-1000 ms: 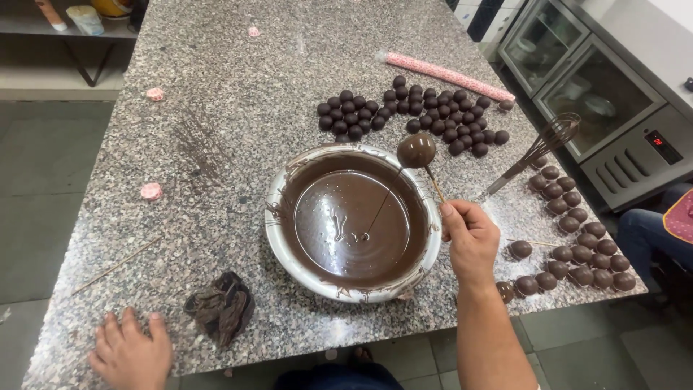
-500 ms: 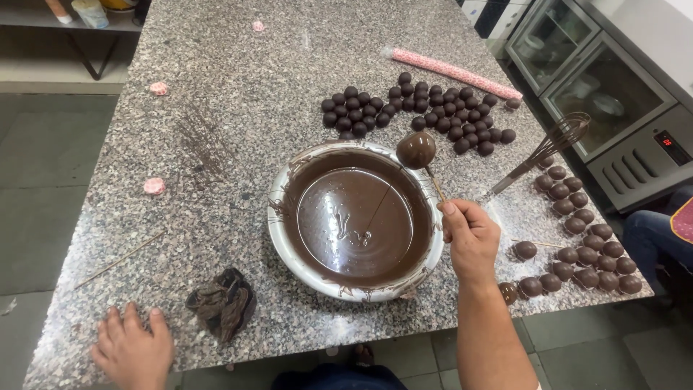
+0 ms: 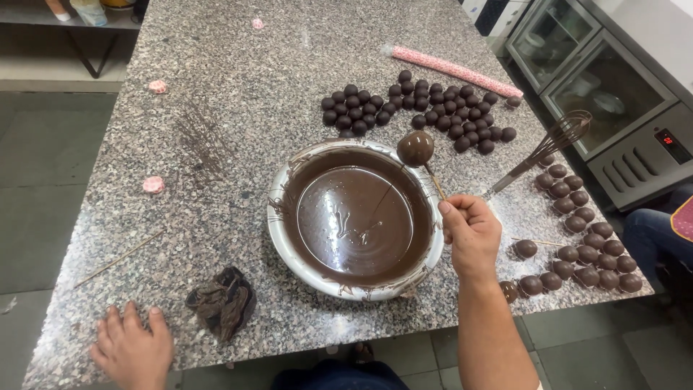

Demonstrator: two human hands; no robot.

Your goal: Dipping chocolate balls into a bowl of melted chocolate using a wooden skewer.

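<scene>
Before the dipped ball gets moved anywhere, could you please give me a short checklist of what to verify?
1. Grip: right hand pinches the thin stick firmly; ok.
2. Ball seated: coated ball sits on the stick's tip; ok.
3. Dripping: a thread of chocolate runs from the ball into the bowl; not ok yet.
4. Ball over bowl: it hangs above the far rim; ok.
5. Left hand lies flat at the table's near edge, beside the smeared cloth, clear of the bowl; ok.
6. Coating all round the ball: cannot tell.
</scene>
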